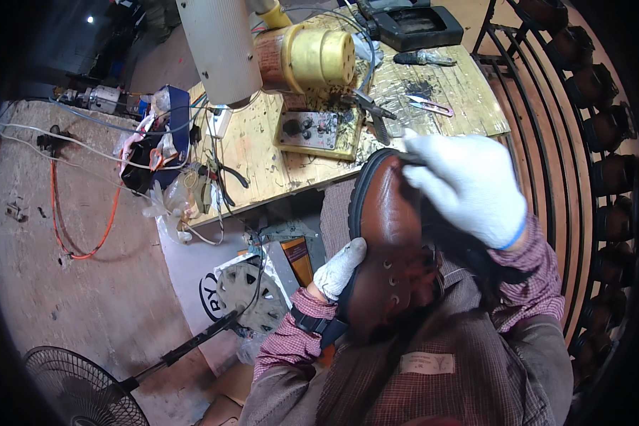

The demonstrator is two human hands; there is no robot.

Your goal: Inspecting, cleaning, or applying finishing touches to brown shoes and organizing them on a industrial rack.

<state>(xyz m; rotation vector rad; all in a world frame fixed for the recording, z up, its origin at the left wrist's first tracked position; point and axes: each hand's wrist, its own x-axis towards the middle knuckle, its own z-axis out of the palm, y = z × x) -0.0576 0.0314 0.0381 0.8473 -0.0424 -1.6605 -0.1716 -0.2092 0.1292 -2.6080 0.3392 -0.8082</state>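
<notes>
A brown leather shoe (390, 213) with a thick black sole and metal eyelets is held in front of my apron, its toe pointing away toward the table. My left hand (339, 271), in a white glove with a soiled thumb, grips its left side with the thumb on the sole edge; the other fingers are hidden. Over the right of the toe is my right hand (468, 186), also white-gloved and slightly blurred. Its fingers are closed together, and something dark and narrow shows between them that I cannot make out. Under the right wrist lies a dark shape, partly hidden.
Ahead, the wooden table (255, 174) carries a control box (311, 133), a pink-handled cutter (430, 106), pliers (374, 106) and a black tray (419, 27). A yellow motor-like unit (319, 57) overhangs it. Shoe racks (539, 156) stand right; a fan (85, 387) is lower left.
</notes>
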